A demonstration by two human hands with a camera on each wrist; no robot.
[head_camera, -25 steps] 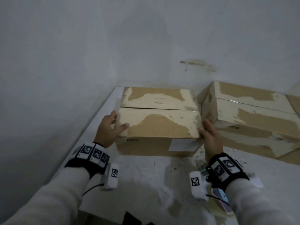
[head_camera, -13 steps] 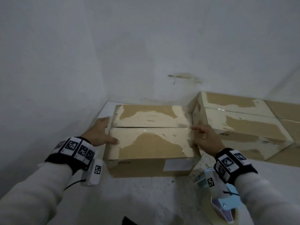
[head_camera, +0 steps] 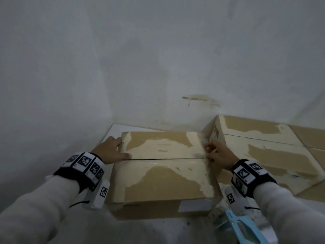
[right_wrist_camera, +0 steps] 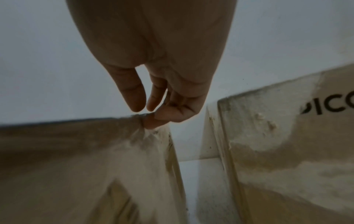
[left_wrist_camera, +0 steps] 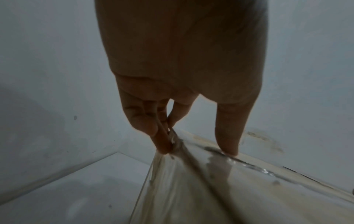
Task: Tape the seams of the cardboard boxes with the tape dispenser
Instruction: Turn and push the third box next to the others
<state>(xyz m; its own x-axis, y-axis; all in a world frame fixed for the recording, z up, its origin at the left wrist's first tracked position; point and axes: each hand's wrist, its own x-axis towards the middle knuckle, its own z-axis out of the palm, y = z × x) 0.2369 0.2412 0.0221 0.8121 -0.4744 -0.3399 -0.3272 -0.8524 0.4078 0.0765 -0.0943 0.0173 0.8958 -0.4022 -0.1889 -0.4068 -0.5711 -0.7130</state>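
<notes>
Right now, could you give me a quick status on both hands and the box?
Left hand and right hand steady the near box at its ends. Centre seam untaped. Tape dispenser lies unheld. Second box close alongside.

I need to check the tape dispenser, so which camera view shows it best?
The head view: the blue tape dispenser lies at its bottom right, below the right hand, partly cut off. Neither wrist view shows it, only fingers and cardboard.
</notes>
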